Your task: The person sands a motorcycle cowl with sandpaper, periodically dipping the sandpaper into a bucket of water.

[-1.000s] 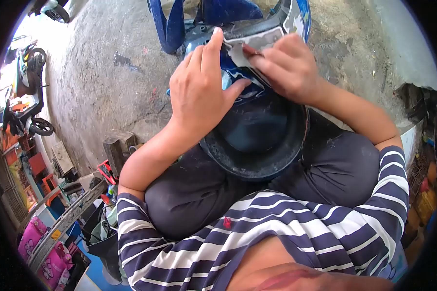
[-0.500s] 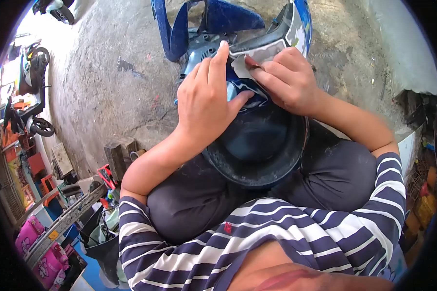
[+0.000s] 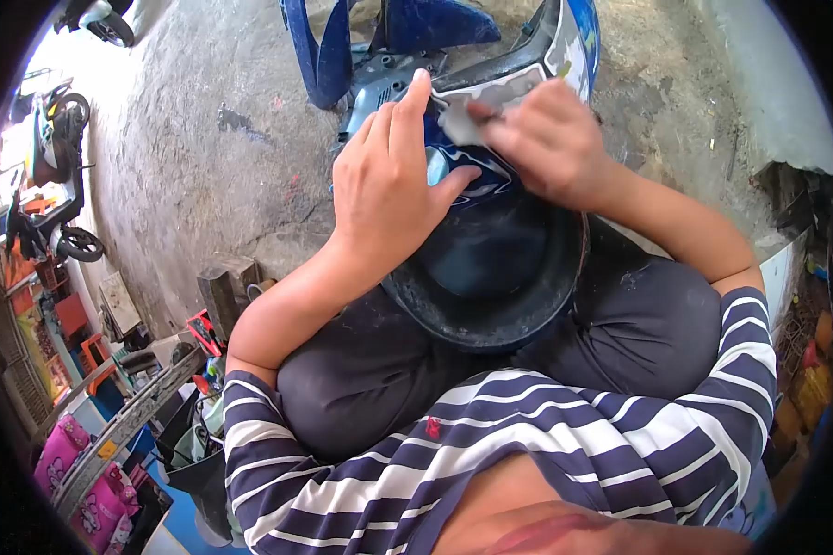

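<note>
A blue motorcycle body panel (image 3: 487,190) with grey and white bare patches lies in front of me. Its black, hollow end (image 3: 491,259) rests between my crossed legs. My left hand (image 3: 379,176) lies on the panel's left side, fingers stretched up and thumb spread to the right. Closed and blurred by motion, my right hand (image 3: 555,143) pinches a small reddish-brown piece of sandpaper (image 3: 479,111) against the grey patch (image 3: 458,125). Most of the sandpaper is hidden by my fingers.
Beyond my hands, more blue panels (image 3: 435,26) and a grey ribbed part (image 3: 372,97) lie on the concrete floor (image 3: 185,176). Motorbikes (image 3: 60,176) stand at the left. Wooden blocks (image 3: 220,296) and pink bags (image 3: 65,449) are nearer, left of me. A wall edge (image 3: 759,111) runs along the right.
My right hand has shifted slightly up across the grey patch with the sandpaper and is now blurred. My left hand stays on the panel, nearly in place.
</note>
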Demonstrator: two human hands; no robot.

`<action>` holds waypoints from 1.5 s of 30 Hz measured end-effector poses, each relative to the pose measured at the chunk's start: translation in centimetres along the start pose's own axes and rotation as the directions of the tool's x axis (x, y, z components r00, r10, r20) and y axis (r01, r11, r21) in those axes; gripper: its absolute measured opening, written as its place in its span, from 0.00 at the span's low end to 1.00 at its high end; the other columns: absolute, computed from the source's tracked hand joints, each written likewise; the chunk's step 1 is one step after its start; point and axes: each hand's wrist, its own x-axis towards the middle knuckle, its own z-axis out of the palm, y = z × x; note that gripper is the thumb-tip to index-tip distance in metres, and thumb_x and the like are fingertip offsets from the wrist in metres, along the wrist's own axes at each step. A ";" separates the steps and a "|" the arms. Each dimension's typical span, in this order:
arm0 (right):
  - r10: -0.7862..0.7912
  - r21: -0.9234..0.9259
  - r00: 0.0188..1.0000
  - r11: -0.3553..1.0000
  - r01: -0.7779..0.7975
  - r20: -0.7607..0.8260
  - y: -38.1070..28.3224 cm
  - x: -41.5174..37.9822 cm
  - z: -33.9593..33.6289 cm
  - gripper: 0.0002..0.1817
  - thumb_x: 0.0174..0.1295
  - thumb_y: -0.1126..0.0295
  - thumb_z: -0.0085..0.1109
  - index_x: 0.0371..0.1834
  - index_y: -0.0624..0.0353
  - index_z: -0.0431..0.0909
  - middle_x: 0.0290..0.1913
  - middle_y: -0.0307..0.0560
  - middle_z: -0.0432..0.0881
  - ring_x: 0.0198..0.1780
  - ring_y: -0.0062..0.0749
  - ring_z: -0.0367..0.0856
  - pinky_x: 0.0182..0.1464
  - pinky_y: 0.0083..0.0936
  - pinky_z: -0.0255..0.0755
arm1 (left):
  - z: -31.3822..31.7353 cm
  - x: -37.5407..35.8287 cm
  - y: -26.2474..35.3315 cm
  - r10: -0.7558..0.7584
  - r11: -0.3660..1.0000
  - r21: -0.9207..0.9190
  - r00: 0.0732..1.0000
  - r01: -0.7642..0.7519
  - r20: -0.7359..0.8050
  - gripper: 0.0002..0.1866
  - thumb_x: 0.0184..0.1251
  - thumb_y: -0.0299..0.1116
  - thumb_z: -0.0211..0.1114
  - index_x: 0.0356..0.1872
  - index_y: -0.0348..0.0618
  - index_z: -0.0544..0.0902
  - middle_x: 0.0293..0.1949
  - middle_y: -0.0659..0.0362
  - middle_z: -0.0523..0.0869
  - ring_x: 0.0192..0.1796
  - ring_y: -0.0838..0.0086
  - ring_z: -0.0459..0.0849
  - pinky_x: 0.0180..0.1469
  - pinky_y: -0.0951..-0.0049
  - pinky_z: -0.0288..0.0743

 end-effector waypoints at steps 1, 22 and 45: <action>-0.001 -0.016 1.000 1.000 0.001 -0.010 0.5 0.1 -0.1 0.18 0.54 0.71 0.74 0.50 0.54 0.86 0.40 0.39 0.85 0.41 0.38 0.82 0.46 0.40 0.73 | 0.0 0.2 0.0 -0.007 1.000 0.002 1.000 0.007 0.003 0.55 0.44 0.40 0.93 0.77 0.33 0.74 0.56 0.46 0.89 0.56 0.51 0.90 0.58 0.57 0.85; -0.062 0.007 0.998 0.998 0.062 0.009 1.5 0.1 0.3 0.16 0.60 0.72 0.71 0.52 0.58 0.86 0.42 0.42 0.83 0.45 0.40 0.83 0.54 0.41 0.73 | -0.2 0.0 -0.1 -0.005 1.000 -0.028 1.000 0.005 -0.002 0.54 0.46 0.36 0.91 0.77 0.31 0.72 0.49 0.48 0.86 0.50 0.51 0.87 0.53 0.57 0.82; 0.077 -0.091 0.995 0.992 -0.083 -0.071 3.7 1.0 -0.6 0.17 0.59 0.73 0.71 0.52 0.56 0.84 0.41 0.42 0.82 0.43 0.44 0.82 0.52 0.42 0.72 | -0.6 0.1 0.4 0.000 1.000 -0.008 1.000 0.000 0.025 0.54 0.47 0.36 0.91 0.77 0.30 0.71 0.50 0.47 0.86 0.52 0.51 0.88 0.54 0.58 0.83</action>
